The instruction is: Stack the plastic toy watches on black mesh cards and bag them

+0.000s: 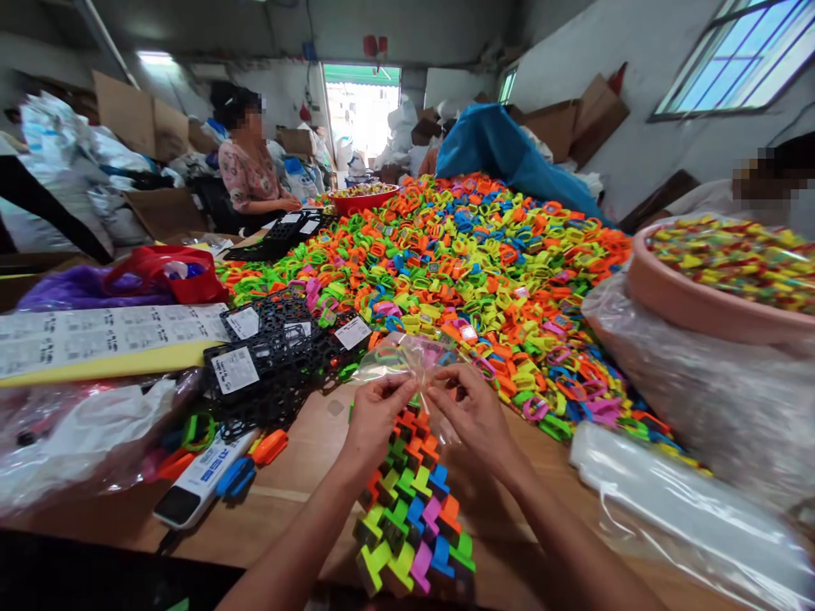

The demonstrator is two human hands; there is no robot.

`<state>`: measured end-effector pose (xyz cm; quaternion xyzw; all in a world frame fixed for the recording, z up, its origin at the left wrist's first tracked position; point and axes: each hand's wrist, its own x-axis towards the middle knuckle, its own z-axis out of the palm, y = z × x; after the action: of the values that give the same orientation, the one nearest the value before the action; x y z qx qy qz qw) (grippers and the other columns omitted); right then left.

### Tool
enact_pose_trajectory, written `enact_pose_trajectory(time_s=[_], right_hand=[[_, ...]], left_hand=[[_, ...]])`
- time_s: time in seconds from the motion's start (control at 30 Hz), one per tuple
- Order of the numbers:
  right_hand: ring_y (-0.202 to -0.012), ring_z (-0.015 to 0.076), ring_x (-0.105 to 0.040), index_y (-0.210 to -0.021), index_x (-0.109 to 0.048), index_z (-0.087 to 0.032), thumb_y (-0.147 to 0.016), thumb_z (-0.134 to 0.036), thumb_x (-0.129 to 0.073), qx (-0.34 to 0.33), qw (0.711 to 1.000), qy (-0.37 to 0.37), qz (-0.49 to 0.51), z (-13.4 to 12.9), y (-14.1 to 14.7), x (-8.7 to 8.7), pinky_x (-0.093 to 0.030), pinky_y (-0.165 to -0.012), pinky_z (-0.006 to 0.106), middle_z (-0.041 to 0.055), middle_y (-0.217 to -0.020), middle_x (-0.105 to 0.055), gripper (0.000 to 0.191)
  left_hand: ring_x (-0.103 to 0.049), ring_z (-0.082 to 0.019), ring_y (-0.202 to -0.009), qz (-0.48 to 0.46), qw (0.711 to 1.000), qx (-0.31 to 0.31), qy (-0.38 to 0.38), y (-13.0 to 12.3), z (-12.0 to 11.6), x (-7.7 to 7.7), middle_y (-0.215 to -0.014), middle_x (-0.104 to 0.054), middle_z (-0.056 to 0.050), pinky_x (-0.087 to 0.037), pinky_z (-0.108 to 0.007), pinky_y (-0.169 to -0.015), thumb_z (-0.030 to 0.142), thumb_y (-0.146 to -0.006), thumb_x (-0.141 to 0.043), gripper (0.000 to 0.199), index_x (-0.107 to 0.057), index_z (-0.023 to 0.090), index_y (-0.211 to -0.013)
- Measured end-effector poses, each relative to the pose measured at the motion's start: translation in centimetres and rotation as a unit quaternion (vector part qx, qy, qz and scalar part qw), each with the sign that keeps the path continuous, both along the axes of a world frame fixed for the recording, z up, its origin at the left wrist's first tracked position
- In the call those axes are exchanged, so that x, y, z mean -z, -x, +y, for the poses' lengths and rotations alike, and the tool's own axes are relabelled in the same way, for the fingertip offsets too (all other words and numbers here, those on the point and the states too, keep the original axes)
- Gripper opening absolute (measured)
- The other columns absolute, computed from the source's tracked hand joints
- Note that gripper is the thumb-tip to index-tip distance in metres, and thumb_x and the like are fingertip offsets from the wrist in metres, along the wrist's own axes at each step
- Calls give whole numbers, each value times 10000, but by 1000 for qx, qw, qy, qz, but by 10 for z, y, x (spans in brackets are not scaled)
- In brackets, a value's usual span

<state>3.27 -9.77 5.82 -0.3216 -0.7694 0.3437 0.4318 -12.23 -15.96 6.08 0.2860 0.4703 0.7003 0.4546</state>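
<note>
A clear plastic bag (388, 361) is pinched at its gathered part between my two hands, over the wooden table's near middle. My left hand (380, 416) has thumb and fingers closed on the bag from the left. From the right, my right hand (471, 416) pinches the same gathered plastic, close to the left fingertips. Below the hands, neat rows of colourful plastic pieces (407, 518), in green, orange, blue, pink and yellow, lie together; whether the bag covers them all is hard to tell.
A big heap of colourful plastic watches (446, 263) rises beyond my hands. Black mesh trays (280, 365) with labels and a white device (204, 479) lie left. Clear plastic bags (688, 509) and a pink basin (713, 297) are right. A person (248, 161) sits at back left.
</note>
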Motion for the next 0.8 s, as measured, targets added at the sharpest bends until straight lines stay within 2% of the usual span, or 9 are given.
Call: enact_pose_trajectory(time_s=[0.07,0.13,0.27,0.4,0.5,0.63,0.73,0.8], right_hand=[[-924,219,-620,-1066,-683,-221,-915,-490,-699,35,999,27,28,9,0,3,-507,-792,341,67,-1052,-678,309],[-992,243,-635,-1150,-664,-222,-894,-584,-689,65,992,84,60,24,-1,8,-534,-852,382,92,-1140,-685,444],[-1211,300,-623,-1246,-628,-219,-778,-753,-711,67,972,192,114,58,0,26,-516,-1037,468,134,-1324,-660,715],[-1299,319,-608,-1260,-658,-269,-749,-780,-733,24,946,291,137,70,7,46,-492,-1105,493,108,-1344,-688,727],[-1269,314,-641,-1189,-718,-295,-754,-742,-767,-34,915,358,184,66,16,52,-537,-1072,467,79,-1309,-724,626],[-1078,267,-734,-1144,-753,-274,-740,-629,-845,-133,853,427,268,65,17,45,-625,-928,395,42,-1181,-778,546],[-842,185,-758,-1025,-780,-258,-652,-453,-950,-99,847,426,303,73,6,38,-640,-766,253,7,-984,-803,454],[-694,151,-728,-888,-782,-234,-540,-391,-997,-40,853,419,309,82,-5,40,-619,-650,186,-8,-831,-786,437]], left_hand=[[-600,-127,-688,-8,1000,-2,-13,3,-1,-10,-695,-694,0,-492,-255,-722,399,-614,-937,317,-744,157,-681],[-624,-130,-723,-32,999,-1,-34,8,-3,-27,-742,-709,5,-512,-257,-756,384,-623,-924,278,-750,180,-696],[-703,-257,-1083,-89,989,38,-108,20,-11,-72,-1019,-781,-44,-539,-387,-1004,265,-631,-850,141,-733,201,-674],[-565,-376,-1370,-114,971,84,-191,31,-19,-106,-1219,-754,-63,-460,-564,-1143,221,-696,-730,65,-683,199,-655],[-492,-397,-1442,-139,959,95,-228,37,-21,-119,-1272,-732,-72,-404,-624,-1182,231,-727,-683,82,-640,199,-664],[-494,-389,-1442,-147,960,80,-225,49,-22,-127,-1254,-736,-84,-416,-610,-1179,238,-720,-663,101,-593,204,-656],[-564,-360,-1376,-110,968,36,-223,66,-22,-129,-1149,-764,-85,-467,-555,-1136,273,-706,-642,94,-585,210,-665],[-621,-337,-1293,-28,975,-21,-220,85,-20,-125,-1068,-765,-82,-504,-512,-1075,326,-714,-608,132,-562,214,-661]])
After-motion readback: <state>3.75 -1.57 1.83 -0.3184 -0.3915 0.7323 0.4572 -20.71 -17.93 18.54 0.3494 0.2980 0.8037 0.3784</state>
